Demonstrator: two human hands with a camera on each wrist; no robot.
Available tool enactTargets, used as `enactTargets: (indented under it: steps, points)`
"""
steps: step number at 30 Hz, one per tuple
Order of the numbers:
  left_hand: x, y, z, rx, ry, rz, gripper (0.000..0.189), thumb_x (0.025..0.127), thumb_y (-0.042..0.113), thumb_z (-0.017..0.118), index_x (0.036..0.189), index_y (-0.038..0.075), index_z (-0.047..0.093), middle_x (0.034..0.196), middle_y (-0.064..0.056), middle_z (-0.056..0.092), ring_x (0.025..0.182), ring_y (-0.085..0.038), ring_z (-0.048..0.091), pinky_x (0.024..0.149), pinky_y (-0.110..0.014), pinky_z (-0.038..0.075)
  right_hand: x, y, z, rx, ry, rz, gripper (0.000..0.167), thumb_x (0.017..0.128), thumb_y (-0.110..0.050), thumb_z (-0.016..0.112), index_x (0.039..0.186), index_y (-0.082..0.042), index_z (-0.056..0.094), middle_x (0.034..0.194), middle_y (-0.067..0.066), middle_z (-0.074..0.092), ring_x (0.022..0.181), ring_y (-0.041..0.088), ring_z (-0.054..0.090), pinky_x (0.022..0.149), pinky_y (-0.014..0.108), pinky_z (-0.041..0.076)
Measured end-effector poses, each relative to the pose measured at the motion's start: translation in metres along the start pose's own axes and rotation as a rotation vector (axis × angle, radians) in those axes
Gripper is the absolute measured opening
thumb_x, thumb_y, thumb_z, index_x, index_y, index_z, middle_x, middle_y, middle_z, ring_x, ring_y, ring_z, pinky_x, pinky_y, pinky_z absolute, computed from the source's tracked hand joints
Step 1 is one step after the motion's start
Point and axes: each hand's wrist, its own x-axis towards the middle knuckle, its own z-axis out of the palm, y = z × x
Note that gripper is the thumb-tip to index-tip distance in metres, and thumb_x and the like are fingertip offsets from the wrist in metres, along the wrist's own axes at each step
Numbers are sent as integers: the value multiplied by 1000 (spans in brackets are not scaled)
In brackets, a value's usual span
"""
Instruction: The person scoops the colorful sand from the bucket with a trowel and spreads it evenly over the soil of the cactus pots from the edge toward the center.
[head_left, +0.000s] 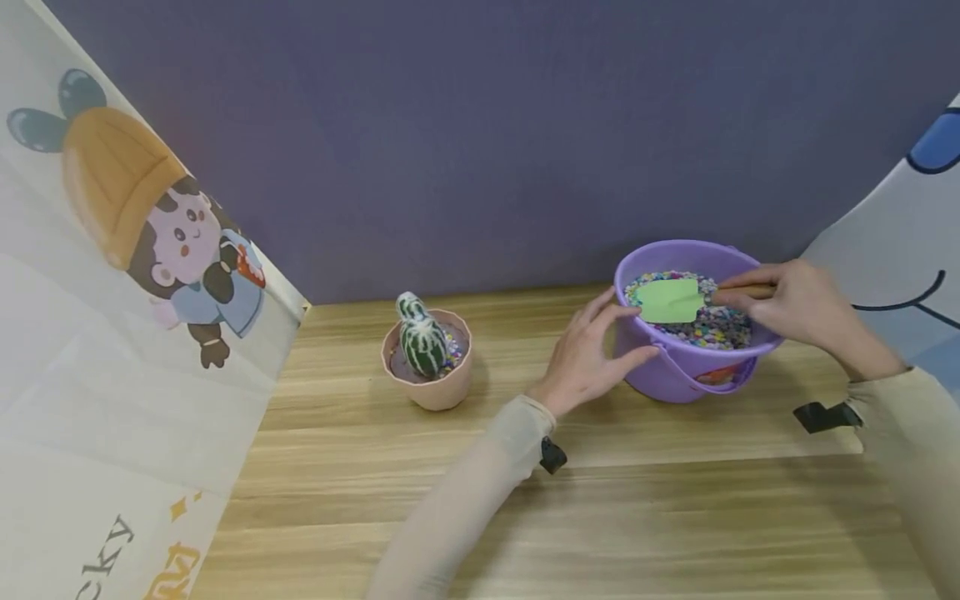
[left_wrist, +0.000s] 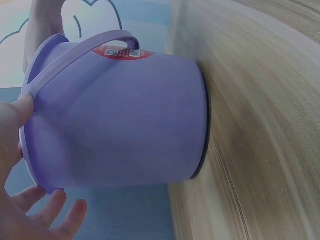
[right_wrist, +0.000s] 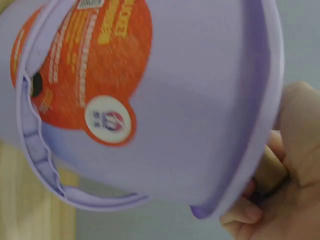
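A purple bucket [head_left: 667, 379] stands on the wooden surface at the right, holding multicoloured gravel [head_left: 708, 333]. My left hand [head_left: 585, 358] grips its near-left rim, with the thumb on the outer side and the index finger over the edge; other fingertips spread along the outside in the left wrist view. In my right hand [head_left: 802, 308] is the wooden handle of a small green trowel [head_left: 670, 301]. The trowel's blade lies over the gravel inside the bucket, near the left rim. From the right wrist view, the bucket wall hides the blade.
To the left, a pink pot [head_left: 438, 393] holds a green-and-white striped cactus [head_left: 422, 343] with some coloured gravel beside it. A dark blue-grey panel [head_left: 465, 150] rises behind. Printed panels flank both sides. The bucket's handle [head_left: 678, 375] hangs down its front.
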Motion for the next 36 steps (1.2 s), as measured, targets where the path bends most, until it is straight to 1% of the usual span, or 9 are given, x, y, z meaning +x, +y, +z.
enactTargets:
  steps: [6,10,16,19,21,23,28,30,36]
  points:
    - [0,0,-1,-1,8,-5,63,94,61,73,149,35,58,177,7,27,159,-23,37,123,-57,42,1,5,-5,-100,84,-50,33,97,-31,76,112,-1,82,98,23,78,79,32,68,61,35,48]
    - [0,-1,-2,-3,16,-8,62,94,61,74,148,35,59,176,7,29,159,-22,37,123,-56,42,2,4,0,-69,50,-73,37,95,-35,81,110,-2,83,90,15,82,65,23,68,57,34,46]
    - [0,0,-1,-11,17,-1,61,94,61,75,147,34,60,176,5,31,158,-21,38,124,-55,42,-2,7,0,39,-24,-4,35,98,-34,79,116,-4,82,88,13,83,44,12,44,43,34,32]
    - [0,0,0,-6,22,-3,62,93,61,75,147,35,61,175,5,32,158,-21,38,124,-55,42,-2,10,-6,116,-112,75,50,100,-45,74,128,-5,77,118,22,78,85,32,72,75,46,56]
    - [0,0,1,0,23,2,62,93,61,75,147,34,60,175,5,32,158,-22,39,123,-55,43,-3,13,-10,169,-164,145,60,99,-54,72,135,-7,73,140,23,69,125,45,64,100,63,51]
    - [0,0,1,3,24,5,63,93,61,75,147,34,60,175,4,32,157,-22,39,122,-54,44,-5,16,-14,208,-189,195,67,97,-60,71,140,-8,70,149,21,63,142,50,48,109,75,38]
    - [0,1,1,4,30,1,63,93,61,76,147,34,61,175,5,33,157,-22,41,121,-54,45,-9,26,-16,201,-133,227,67,92,-64,75,136,-13,74,113,-26,73,126,24,55,103,59,43]
    - [0,1,1,4,32,-3,62,93,61,76,147,34,61,175,6,32,157,-22,41,121,-55,45,-10,28,-17,208,-117,233,65,92,-64,74,134,-14,76,99,-41,63,129,27,56,104,59,43]
    - [0,-1,1,-2,31,-6,62,93,61,75,147,33,61,175,6,32,156,-23,41,121,-56,44,-14,30,-20,264,-99,275,51,93,-65,72,126,-28,80,91,-48,55,147,52,42,112,77,36]
